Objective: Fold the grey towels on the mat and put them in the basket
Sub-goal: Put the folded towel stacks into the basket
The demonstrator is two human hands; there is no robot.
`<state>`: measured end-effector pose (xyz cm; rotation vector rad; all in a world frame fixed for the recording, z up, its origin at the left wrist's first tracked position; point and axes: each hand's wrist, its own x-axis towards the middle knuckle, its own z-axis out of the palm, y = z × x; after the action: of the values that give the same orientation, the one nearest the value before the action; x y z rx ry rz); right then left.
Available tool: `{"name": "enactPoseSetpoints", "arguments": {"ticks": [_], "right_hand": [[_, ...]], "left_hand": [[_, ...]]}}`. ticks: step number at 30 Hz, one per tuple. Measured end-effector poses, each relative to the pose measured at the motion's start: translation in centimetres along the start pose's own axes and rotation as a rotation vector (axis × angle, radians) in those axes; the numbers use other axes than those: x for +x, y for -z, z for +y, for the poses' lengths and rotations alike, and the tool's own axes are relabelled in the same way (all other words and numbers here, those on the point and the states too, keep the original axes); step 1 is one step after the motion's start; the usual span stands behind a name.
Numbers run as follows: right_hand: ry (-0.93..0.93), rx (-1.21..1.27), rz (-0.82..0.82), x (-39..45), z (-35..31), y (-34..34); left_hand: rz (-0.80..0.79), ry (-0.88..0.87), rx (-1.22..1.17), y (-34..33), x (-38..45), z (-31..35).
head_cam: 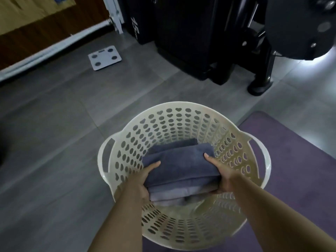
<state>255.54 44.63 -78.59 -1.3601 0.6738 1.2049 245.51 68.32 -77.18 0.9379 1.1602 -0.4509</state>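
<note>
Both hands, left hand (145, 176) and right hand (221, 176), grip stacked grey towels (180, 166) inside the basket (183, 106).

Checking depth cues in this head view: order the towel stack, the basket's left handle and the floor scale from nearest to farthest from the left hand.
1. Towel stack: gripped by the left hand at its left end.
2. Left handle: on the basket rim, just left of the hand.
3. Scale: on the floor far ahead, to the left.

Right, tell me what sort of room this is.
Probably a home gym or workout room: black exercise equipment stands at the back, a bathroom scale lies on the tiled floor, and a purple exercise mat lies on the right.
</note>
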Motion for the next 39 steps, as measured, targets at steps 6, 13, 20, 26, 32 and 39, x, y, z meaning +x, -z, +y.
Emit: {"name": "enactPoseSetpoints", "arguments": {"ticks": [6,13,20,26,32,39], "right_hand": [[0.059,0.083,-0.066,6.5,1.5,0.6],[-0.021,0.042,-0.082,11.6,4.1,2.6],[-0.073,0.006,-0.097,14.2,4.1,4.6],[-0.091,-0.059,-0.066,16.2,5.3,5.1],[-0.083,-0.076,-0.084,16.2,5.7,4.6],[0.132,-0.294,0.224,14.5,3.4,1.2]], "left_hand": [[0.100,-0.081,-0.016,1.2,6.4,-1.6],[-0.069,0.075,-0.013,1.1,10.0,-3.2],[-0.136,0.079,-0.120,1.0,13.6,-5.6],[-0.129,0.021,-0.126,2.1,16.3,-7.9],[-0.104,0.024,0.025,2.4,16.1,-7.4],[0.447,-0.418,0.616,0.0,13.8,-5.6]]}}
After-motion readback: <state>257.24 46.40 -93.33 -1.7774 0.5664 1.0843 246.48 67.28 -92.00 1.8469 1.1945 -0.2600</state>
